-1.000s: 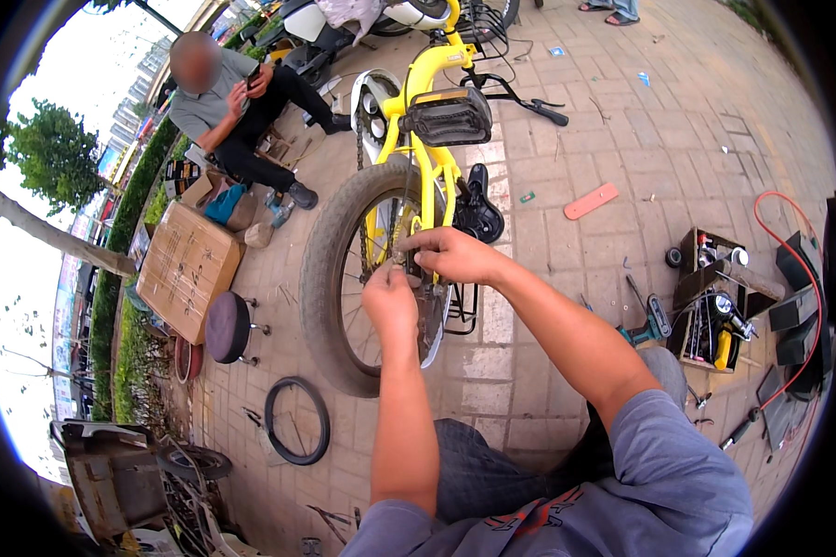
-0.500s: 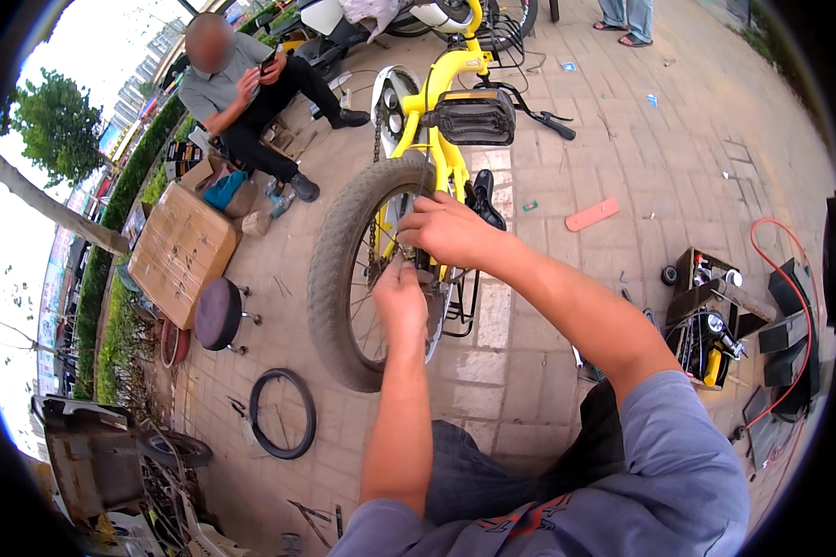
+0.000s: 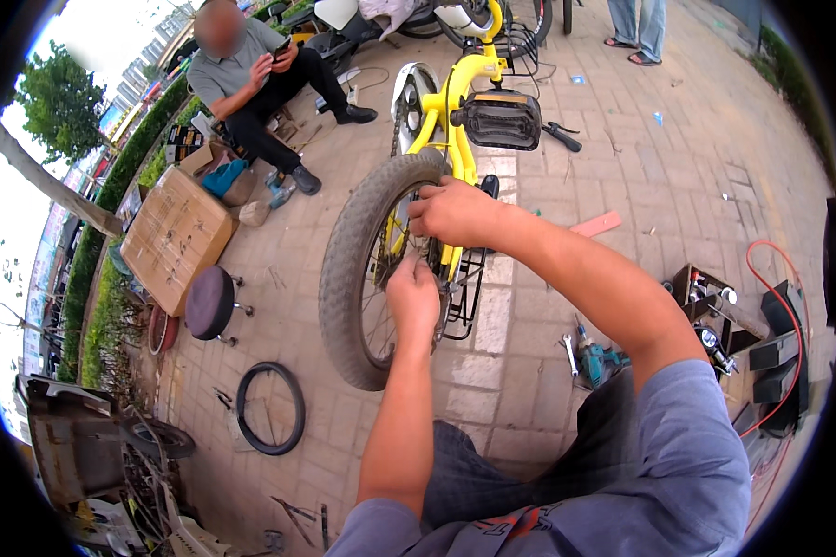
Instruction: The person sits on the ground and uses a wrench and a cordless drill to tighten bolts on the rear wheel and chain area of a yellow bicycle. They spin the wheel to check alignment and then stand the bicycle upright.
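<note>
A yellow bicycle point(image 3: 466, 79) stands in front of me, its thick-treaded wheel point(image 3: 346, 269) nearest. My left hand point(image 3: 412, 295) is at the wheel's hub, thumb and fingers pinched together. Just above it, my right hand point(image 3: 460, 215) has its fingers curled in by the spokes and the yellow frame. What either hand grips is hidden behind the fingers. Beyond them are the chain, a black pedal point(image 3: 502, 119) and a white chain guard point(image 3: 416, 88). A black wire rack point(image 3: 466, 292) shows right of the hub.
A teal power drill point(image 3: 596, 357) and a spanner point(image 3: 569, 355) lie by my right knee. Farther right are a toolbox point(image 3: 706, 302) and red hose point(image 3: 797, 320). At left are a loose tyre point(image 3: 271, 408), round stool point(image 3: 210, 303) and cardboard box point(image 3: 178, 241). A seated person point(image 3: 251, 84) holds a phone.
The view has shifted, so the bicycle sits farther right in it and the drill shows more fully. Both hands stay close together at the hub.
</note>
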`<state>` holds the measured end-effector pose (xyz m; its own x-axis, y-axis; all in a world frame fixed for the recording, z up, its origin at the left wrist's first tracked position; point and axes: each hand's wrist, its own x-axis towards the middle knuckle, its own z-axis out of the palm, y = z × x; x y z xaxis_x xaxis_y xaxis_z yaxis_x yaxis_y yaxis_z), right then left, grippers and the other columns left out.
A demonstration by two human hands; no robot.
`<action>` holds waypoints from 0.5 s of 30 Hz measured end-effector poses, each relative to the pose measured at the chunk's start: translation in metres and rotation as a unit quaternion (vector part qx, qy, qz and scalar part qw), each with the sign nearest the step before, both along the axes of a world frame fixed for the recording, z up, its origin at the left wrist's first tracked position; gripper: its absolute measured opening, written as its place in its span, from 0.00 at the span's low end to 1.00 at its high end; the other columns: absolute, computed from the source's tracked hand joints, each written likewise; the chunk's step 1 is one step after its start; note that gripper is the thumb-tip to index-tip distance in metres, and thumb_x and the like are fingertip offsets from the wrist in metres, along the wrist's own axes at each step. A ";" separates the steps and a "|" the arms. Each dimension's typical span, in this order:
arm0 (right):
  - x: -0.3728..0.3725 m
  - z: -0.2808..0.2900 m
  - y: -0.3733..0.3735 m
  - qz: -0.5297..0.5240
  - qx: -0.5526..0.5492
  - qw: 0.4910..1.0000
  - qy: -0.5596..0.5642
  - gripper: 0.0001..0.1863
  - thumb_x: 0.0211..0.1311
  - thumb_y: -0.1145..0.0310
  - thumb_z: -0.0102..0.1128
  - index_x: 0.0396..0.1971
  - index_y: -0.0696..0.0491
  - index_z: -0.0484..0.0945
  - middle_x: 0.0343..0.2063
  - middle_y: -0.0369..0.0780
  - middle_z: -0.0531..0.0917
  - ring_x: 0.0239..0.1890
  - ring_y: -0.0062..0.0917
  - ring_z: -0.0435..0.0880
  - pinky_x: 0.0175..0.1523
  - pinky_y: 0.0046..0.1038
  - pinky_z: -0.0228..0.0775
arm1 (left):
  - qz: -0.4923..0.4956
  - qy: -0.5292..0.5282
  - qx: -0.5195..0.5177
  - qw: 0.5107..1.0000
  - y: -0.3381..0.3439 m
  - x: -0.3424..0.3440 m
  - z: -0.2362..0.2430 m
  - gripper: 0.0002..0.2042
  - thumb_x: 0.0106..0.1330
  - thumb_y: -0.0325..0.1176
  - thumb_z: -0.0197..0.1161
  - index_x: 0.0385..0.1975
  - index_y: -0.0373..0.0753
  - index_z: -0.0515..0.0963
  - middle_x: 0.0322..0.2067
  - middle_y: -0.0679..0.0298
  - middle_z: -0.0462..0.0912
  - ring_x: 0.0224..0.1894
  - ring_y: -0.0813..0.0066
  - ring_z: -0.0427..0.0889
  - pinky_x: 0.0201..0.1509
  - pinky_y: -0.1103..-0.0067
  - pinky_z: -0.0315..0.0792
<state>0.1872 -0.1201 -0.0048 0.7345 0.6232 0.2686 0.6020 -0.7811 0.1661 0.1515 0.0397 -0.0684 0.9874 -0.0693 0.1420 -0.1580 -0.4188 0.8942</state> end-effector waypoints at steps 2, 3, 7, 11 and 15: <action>0.003 -0.002 -0.004 0.007 0.033 0.999 0.020 0.11 0.53 0.66 0.55 0.33 0.41 0.84 0.35 0.28 0.79 0.46 0.26 0.76 0.47 0.33 0.67 | -0.005 0.001 0.003 1.000 -0.001 0.000 -0.003 0.14 0.65 0.28 0.48 0.46 0.30 0.76 0.18 0.58 0.74 0.21 0.70 0.73 0.29 0.74 0.66; 0.003 -0.003 -0.005 0.010 0.049 0.998 0.030 0.11 0.53 0.67 0.55 0.33 0.41 0.84 0.35 0.28 0.79 0.46 0.26 0.76 0.47 0.33 0.67 | -0.013 0.002 0.006 1.000 0.000 0.001 -0.003 0.15 0.65 0.28 0.48 0.48 0.31 0.76 0.18 0.63 0.73 0.21 0.77 0.71 0.27 0.78 0.65; -0.003 0.000 0.003 0.010 0.036 0.999 0.040 0.10 0.52 0.67 0.55 0.33 0.41 0.84 0.36 0.28 0.79 0.46 0.27 0.75 0.48 0.33 0.67 | -0.019 0.016 0.002 1.000 0.004 0.002 -0.006 0.17 0.66 0.27 0.47 0.52 0.31 0.74 0.19 0.67 0.74 0.20 0.83 0.69 0.25 0.82 0.64; -0.005 -0.002 0.000 0.005 0.049 0.998 0.031 0.11 0.53 0.67 0.55 0.34 0.41 0.84 0.37 0.29 0.79 0.46 0.27 0.75 0.49 0.34 0.67 | -0.027 0.023 0.030 0.999 0.002 -0.001 0.002 0.17 0.67 0.27 0.47 0.52 0.29 0.74 0.21 0.63 0.78 0.20 0.81 0.72 0.26 0.81 0.67; -0.009 -0.013 -0.008 0.021 0.154 0.988 0.020 0.11 0.54 0.68 0.55 0.37 0.45 0.82 0.38 0.33 0.78 0.46 0.30 0.77 0.49 0.37 0.69 | -0.022 -0.055 0.098 0.993 0.003 0.003 0.004 0.17 0.67 0.27 0.46 0.53 0.29 0.72 0.21 0.60 0.80 0.18 0.79 0.74 0.25 0.80 0.68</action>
<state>0.1787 -0.1285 -0.0179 0.7237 0.5459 0.4222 0.6357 -0.7655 -0.0999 0.1544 0.0427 -0.0647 0.9619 -0.1494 0.2290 -0.2729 -0.5732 0.7726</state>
